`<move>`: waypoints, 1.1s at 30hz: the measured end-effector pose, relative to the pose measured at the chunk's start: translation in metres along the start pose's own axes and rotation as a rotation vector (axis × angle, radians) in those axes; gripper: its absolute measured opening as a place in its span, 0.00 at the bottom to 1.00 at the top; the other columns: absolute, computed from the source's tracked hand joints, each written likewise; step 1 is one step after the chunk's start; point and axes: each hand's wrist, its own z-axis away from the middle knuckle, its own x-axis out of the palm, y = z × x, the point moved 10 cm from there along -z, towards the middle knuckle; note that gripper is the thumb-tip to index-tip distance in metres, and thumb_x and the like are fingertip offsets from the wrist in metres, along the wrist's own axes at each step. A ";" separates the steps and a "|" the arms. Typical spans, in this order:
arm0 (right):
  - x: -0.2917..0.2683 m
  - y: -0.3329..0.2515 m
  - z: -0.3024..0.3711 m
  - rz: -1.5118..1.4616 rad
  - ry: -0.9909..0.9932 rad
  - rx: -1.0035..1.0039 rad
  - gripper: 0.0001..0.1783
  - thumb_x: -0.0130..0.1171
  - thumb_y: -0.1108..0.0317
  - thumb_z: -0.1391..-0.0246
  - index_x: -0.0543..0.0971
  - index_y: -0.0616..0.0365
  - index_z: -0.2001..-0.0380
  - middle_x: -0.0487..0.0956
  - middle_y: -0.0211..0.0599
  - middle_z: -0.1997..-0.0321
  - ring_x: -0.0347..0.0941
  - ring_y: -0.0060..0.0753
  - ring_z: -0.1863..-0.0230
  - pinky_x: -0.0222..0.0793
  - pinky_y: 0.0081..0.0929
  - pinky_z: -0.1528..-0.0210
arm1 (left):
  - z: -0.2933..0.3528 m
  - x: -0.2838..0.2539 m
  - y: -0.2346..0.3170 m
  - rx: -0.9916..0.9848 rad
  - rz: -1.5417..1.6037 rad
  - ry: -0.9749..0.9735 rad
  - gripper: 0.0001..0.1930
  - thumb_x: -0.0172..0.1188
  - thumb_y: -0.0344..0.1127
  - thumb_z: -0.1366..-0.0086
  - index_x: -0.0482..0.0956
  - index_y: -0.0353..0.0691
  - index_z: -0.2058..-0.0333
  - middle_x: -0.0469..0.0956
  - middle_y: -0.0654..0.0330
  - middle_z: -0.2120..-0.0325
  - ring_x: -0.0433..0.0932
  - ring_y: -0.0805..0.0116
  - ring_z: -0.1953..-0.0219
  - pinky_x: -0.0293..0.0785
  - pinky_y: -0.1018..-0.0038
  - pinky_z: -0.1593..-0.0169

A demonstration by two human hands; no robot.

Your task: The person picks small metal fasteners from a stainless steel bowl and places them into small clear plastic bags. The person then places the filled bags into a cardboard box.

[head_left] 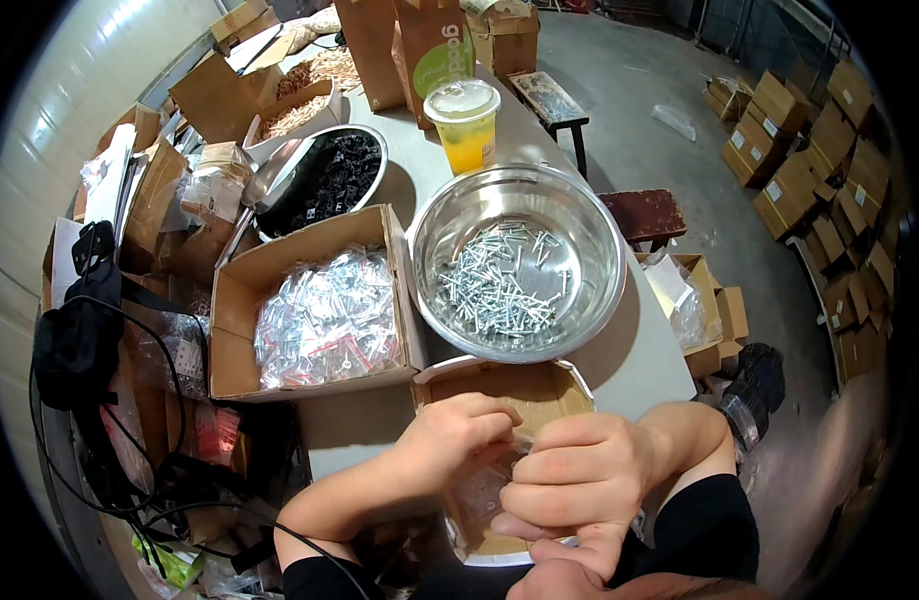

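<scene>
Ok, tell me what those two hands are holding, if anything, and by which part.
The left hand and right hand seem to pinch some clear plastic film between them; which part of it they grip cannot be told.

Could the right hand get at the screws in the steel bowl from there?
Probably yes: the steel bowl stands open-topped just beyond the right hand, nothing covers the screws, and only the cardboard tray's far wall lies between.
</scene>
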 end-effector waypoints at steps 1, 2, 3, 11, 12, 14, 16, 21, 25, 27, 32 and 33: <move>0.004 -0.002 0.000 0.051 -0.029 -0.041 0.05 0.63 0.71 0.62 0.78 0.56 0.77 0.77 0.33 0.68 0.72 0.30 0.74 0.67 0.23 0.72 | -0.001 0.000 -0.006 -0.007 0.072 0.013 0.06 0.63 0.29 0.46 0.74 0.38 0.72 0.77 0.57 0.73 0.78 0.54 0.71 0.75 0.64 0.70; 0.008 -0.003 0.000 0.101 -0.058 -0.082 0.05 0.62 0.71 0.62 0.77 0.56 0.76 0.77 0.33 0.69 0.72 0.30 0.74 0.67 0.23 0.71 | -0.002 -0.001 -0.010 -0.014 0.144 0.027 0.06 0.63 0.28 0.46 0.74 0.38 0.73 0.78 0.56 0.73 0.78 0.54 0.71 0.75 0.64 0.70; 0.012 -0.004 0.001 0.162 -0.091 -0.119 0.05 0.61 0.71 0.62 0.77 0.56 0.76 0.76 0.32 0.69 0.71 0.30 0.73 0.67 0.23 0.71 | -0.003 0.003 -0.018 -0.076 0.205 -0.021 0.07 0.65 0.29 0.49 0.75 0.37 0.74 0.78 0.54 0.72 0.78 0.53 0.72 0.76 0.65 0.68; 0.046 0.081 0.016 -0.186 -0.462 0.323 0.22 0.69 0.57 0.53 0.75 0.59 0.60 0.75 0.42 0.58 0.73 0.48 0.57 0.72 0.36 0.56 | 0.001 -0.006 -0.029 -0.032 0.134 -0.044 0.14 0.68 0.36 0.51 0.82 0.40 0.64 0.81 0.53 0.71 0.80 0.51 0.66 0.75 0.64 0.63; 0.043 0.087 0.015 -0.213 -0.432 0.335 0.25 0.71 0.57 0.55 0.74 0.59 0.59 0.73 0.42 0.57 0.73 0.47 0.57 0.72 0.36 0.56 | 0.002 -0.006 -0.039 -0.155 0.209 -0.051 0.11 0.66 0.35 0.46 0.81 0.38 0.65 0.80 0.53 0.72 0.81 0.58 0.69 0.75 0.68 0.64; 0.035 0.105 0.018 -0.227 -0.366 0.483 0.27 0.74 0.58 0.59 0.73 0.59 0.59 0.72 0.41 0.60 0.72 0.43 0.58 0.71 0.34 0.57 | 0.008 -0.015 -0.056 -0.343 0.396 0.065 0.07 0.63 0.33 0.40 0.81 0.35 0.67 0.79 0.54 0.74 0.79 0.67 0.72 0.74 0.73 0.66; 0.036 0.126 0.029 -0.216 -0.397 0.653 0.31 0.74 0.66 0.60 0.69 0.60 0.54 0.71 0.41 0.58 0.74 0.38 0.60 0.73 0.31 0.59 | 0.006 -0.031 -0.053 -0.228 0.353 0.219 0.06 0.61 0.29 0.37 0.80 0.31 0.69 0.77 0.57 0.77 0.75 0.73 0.74 0.71 0.76 0.68; 0.051 0.149 0.054 -0.449 -0.380 0.973 0.28 0.72 0.69 0.57 0.69 0.59 0.55 0.74 0.37 0.63 0.74 0.27 0.65 0.72 0.24 0.61 | 0.017 -0.047 -0.056 -0.170 0.656 0.494 0.09 0.57 0.28 0.33 0.74 0.31 0.73 0.77 0.58 0.69 0.73 0.78 0.76 0.70 0.82 0.71; 0.057 0.145 0.052 -0.567 -0.288 0.890 0.25 0.71 0.70 0.54 0.68 0.58 0.56 0.74 0.36 0.62 0.74 0.24 0.64 0.72 0.24 0.61 | 0.023 -0.048 -0.058 -0.112 0.727 0.613 0.08 0.57 0.26 0.33 0.72 0.33 0.73 0.75 0.59 0.68 0.73 0.78 0.73 0.70 0.82 0.69; 0.057 0.133 0.043 -0.545 -0.268 0.839 0.25 0.70 0.70 0.53 0.67 0.57 0.56 0.73 0.35 0.62 0.73 0.22 0.63 0.72 0.24 0.61 | 0.026 -0.052 -0.057 -0.132 0.639 0.687 0.08 0.59 0.27 0.35 0.73 0.33 0.74 0.76 0.60 0.72 0.72 0.78 0.72 0.69 0.81 0.68; 0.064 0.147 0.063 -0.636 -0.032 1.004 0.26 0.66 0.80 0.52 0.63 0.54 0.55 0.69 0.30 0.62 0.69 0.18 0.60 0.70 0.21 0.58 | 0.031 -0.059 -0.046 -0.065 0.592 0.770 0.09 0.62 0.30 0.36 0.74 0.33 0.73 0.76 0.60 0.73 0.72 0.76 0.71 0.70 0.78 0.65; 0.062 0.149 0.060 -0.730 0.018 0.981 0.26 0.65 0.82 0.52 0.62 0.53 0.55 0.69 0.29 0.62 0.69 0.17 0.61 0.69 0.20 0.59 | 0.030 -0.059 -0.043 -0.040 0.582 0.757 0.09 0.62 0.30 0.36 0.74 0.33 0.72 0.76 0.60 0.72 0.73 0.75 0.71 0.71 0.78 0.64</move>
